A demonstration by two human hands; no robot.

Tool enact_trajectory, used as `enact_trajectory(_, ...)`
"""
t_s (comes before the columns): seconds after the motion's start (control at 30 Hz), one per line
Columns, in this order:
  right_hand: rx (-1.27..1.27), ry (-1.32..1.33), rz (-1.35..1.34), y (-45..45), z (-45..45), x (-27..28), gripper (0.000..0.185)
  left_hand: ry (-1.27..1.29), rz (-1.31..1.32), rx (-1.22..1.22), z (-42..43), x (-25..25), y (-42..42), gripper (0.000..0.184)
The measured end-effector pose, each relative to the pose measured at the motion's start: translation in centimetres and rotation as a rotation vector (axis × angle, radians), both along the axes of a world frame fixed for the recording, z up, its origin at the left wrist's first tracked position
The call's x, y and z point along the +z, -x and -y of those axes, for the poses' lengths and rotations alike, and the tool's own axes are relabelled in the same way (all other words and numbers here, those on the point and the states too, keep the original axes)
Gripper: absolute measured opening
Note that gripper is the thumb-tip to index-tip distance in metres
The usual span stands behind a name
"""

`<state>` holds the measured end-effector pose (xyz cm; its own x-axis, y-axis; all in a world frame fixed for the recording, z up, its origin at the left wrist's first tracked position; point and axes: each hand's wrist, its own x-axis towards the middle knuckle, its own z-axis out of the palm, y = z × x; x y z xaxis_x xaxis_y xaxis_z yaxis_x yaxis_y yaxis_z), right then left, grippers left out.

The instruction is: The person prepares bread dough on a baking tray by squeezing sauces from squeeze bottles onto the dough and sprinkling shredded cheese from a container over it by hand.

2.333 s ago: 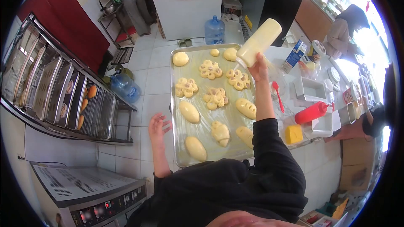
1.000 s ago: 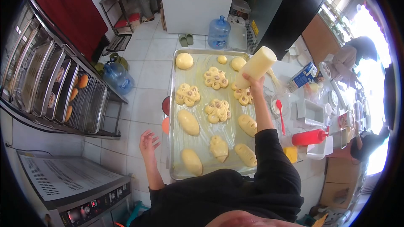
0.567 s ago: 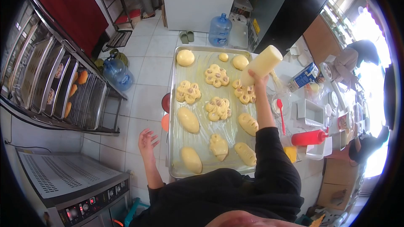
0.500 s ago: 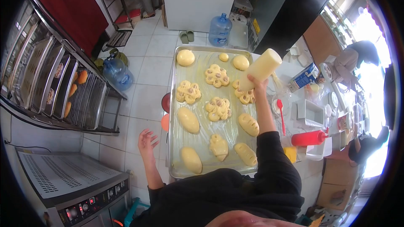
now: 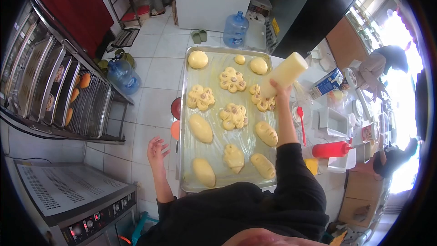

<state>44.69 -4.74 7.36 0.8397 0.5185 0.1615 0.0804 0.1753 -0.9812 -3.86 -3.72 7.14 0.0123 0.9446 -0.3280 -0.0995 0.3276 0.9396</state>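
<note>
My right hand (image 5: 281,90) is wrapped round a squeeze bottle (image 5: 291,69) with pale cream-coloured contents. The bottle is tilted, its base up and to the right. Its lower end is over a flower-shaped dough piece (image 5: 263,102), where the nozzle is hard to make out. Beneath lies a large metal baking tray (image 5: 217,148) of shaped doughs: round, oval, slashed and flower-shaped ones, some with brown filling, such as the flower bun (image 5: 233,116). My left hand (image 5: 157,147) hangs in the air left of the tray, holding nothing, its fingers loosely curled and apart.
On the right, the table carries a red squeeze bottle (image 5: 331,149), a red spatula (image 5: 301,120), a carton (image 5: 327,83) and loaf tins (image 5: 334,120). A tray rack (image 5: 93,109) and an oven (image 5: 86,200) stand left. Another person (image 5: 380,70) is at the far right.
The whole view has shifted slightly, with the tray a little further left and up. My right hand still holds the bottle over the flower dough; my left hand stays beside the tray.
</note>
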Motion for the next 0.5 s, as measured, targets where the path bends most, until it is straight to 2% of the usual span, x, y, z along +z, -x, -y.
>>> enact_trajectory(0.07, 0.061, -0.049, -0.072, 2.8, 1.4, 1.9, 0.042, 0.009, 0.000, -0.009, -0.1, -0.4, -0.1, 0.032)
enact_trajectory(0.17, -0.074, -0.073, -0.133, 1.8, 0.4, 0.9, 0.040, 0.017, 0.002, -0.022, -0.1, -0.7, -0.4, 0.032)
enact_trajectory(0.37, -0.040, -0.172, -0.065, -1.2, -2.5, 2.5, 0.040, 0.012, -0.010, -0.033, -0.4, -0.1, -0.5, 0.032)
enact_trajectory(0.5, -0.036, -0.046, -0.023, -0.5, -0.6, 1.5, 0.046, 0.016, -0.014, -0.033, -0.8, -0.3, -0.2, 0.032)
